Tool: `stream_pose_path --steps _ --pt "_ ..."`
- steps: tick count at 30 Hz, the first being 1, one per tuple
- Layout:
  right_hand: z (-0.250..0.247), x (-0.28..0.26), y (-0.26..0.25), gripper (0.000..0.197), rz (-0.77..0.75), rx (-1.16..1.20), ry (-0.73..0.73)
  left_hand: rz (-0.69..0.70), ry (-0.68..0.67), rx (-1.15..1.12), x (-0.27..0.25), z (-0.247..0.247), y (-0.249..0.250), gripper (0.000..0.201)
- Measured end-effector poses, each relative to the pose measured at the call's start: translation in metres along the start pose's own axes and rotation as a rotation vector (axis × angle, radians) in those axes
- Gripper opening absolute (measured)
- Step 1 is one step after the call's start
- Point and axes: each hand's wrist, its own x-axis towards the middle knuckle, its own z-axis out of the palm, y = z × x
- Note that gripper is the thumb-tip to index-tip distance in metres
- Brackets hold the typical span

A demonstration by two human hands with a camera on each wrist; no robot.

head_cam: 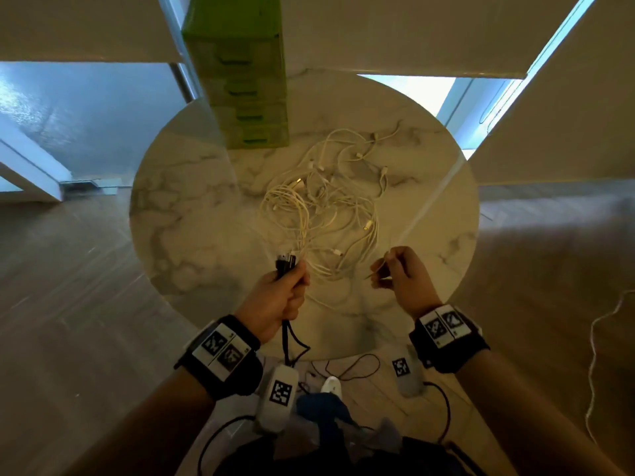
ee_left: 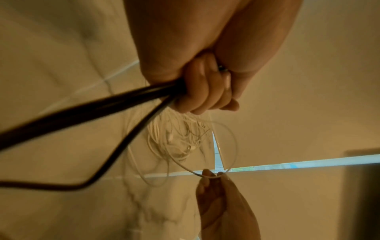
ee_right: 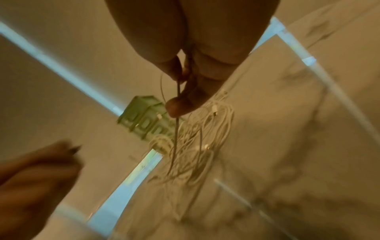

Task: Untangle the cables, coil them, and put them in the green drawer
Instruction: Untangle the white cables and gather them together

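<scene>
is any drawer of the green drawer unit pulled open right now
No, all the drawers of the green drawer unit sit flush and closed in the head view, while the white cables lie tangled on the table.

From my remote seat, the right hand (ee_right: 185, 78) is pinching a thin white cable (ee_right: 176, 129) between thumb and fingertips, the strand running down toward a loose tangle of white cables (ee_right: 201, 142) that is lying on the marble table (ee_right: 287, 146). A green drawer unit (ee_right: 141, 115) is standing just behind the tangle. The left hand (ee_right: 35, 178) is showing blurred at the lower left, well apart from the pinched strand.
</scene>
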Motion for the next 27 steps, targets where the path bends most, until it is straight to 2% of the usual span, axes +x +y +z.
stream_pose_path --steps 5,8,10,12,15,17,19,20,23,25,27 --pt "-0.010 -0.039 0.015 0.013 -0.295 -0.417 -0.356 -0.033 0.044 -0.090 0.022 0.028 0.001 0.037" --pt "-0.020 -0.047 0.025 0.009 -0.371 -0.650 -0.503 -0.068 0.001 -0.224 0.024 0.036 0.007 0.038" --pt "-0.025 -0.048 0.030 0.019 -0.392 -0.832 -0.586 -0.067 -0.025 -0.309 0.021 0.042 0.010 0.036" --pt "-0.027 -0.048 0.032 0.024 -0.423 -0.908 -0.626 -0.007 -0.012 -0.300 0.017 0.047 0.012 0.031" --pt "-0.029 -0.041 0.027 0.022 -0.421 -0.793 -0.577 0.162 0.019 -0.135 0.006 0.049 0.004 0.028" --pt "-0.022 -0.029 0.007 0.021 -0.266 -0.560 -0.503 0.219 0.025 -0.003 -0.003 0.047 -0.006 0.027" --pt "-0.009 -0.021 -0.023 0.024 -0.091 -0.289 -0.526 0.247 0.025 0.134 -0.011 0.044 -0.019 0.027" --pt "-0.001 -0.017 -0.037 0.028 -0.039 -0.226 -0.543 0.251 0.026 0.200 -0.014 0.043 -0.025 0.027" --pt "0.019 -0.009 -0.066 0.039 -0.072 -0.246 -0.561 0.244 0.031 0.347 -0.017 0.038 -0.039 0.027" --pt "0.029 -0.008 -0.072 0.033 -0.120 -0.197 -0.521 0.237 0.018 0.401 -0.018 0.037 -0.044 0.027" --pt "0.033 -0.011 -0.071 0.025 -0.099 -0.040 -0.494 0.233 0.010 0.422 -0.020 0.037 -0.046 0.028"
